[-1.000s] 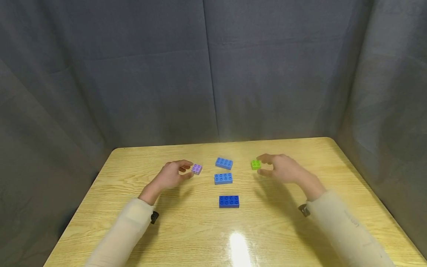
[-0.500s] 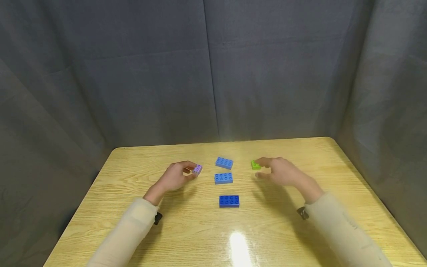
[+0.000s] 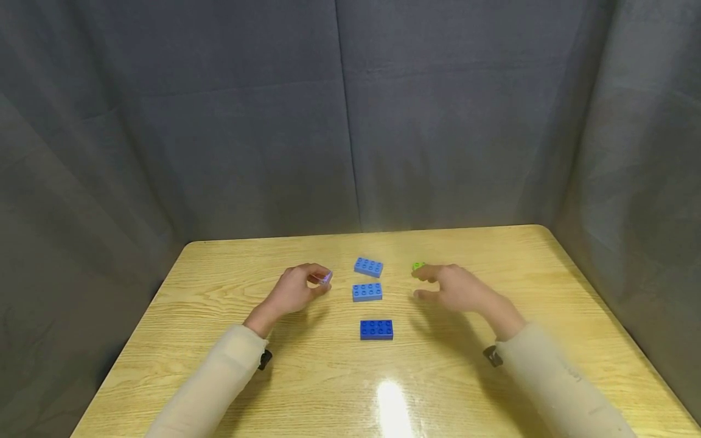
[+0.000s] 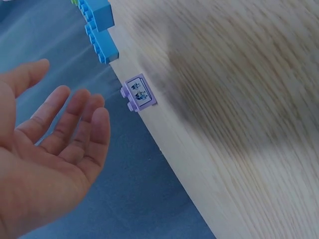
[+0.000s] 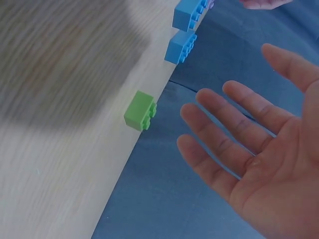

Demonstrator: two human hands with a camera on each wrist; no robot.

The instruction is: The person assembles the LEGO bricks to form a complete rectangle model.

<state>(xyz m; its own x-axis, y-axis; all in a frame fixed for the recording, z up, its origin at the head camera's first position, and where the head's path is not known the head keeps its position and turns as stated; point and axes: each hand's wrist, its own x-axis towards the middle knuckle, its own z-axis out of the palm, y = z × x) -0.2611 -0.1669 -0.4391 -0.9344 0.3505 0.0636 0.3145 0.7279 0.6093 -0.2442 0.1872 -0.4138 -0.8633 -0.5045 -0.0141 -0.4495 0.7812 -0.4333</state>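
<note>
Dark curtains (image 3: 263,140) rise behind a wood-grained surface (image 3: 306,383). My left hand (image 3: 296,288), thumb and fingers parted wide, hovers near the lilac brick (image 4: 139,93), which lies just ahead of it. My right hand (image 3: 459,288), similarly wide, hovers near the green brick (image 5: 138,110), just ahead. Between both hands lie two light-blue bricks (image 3: 367,295), with the dark-blue brick (image 3: 376,332) nearer my body.

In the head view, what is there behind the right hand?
Part of the green brick shows past the right hand; the rest is covered. The hand also hides some of the table, so anything else there cannot be seen.
</note>
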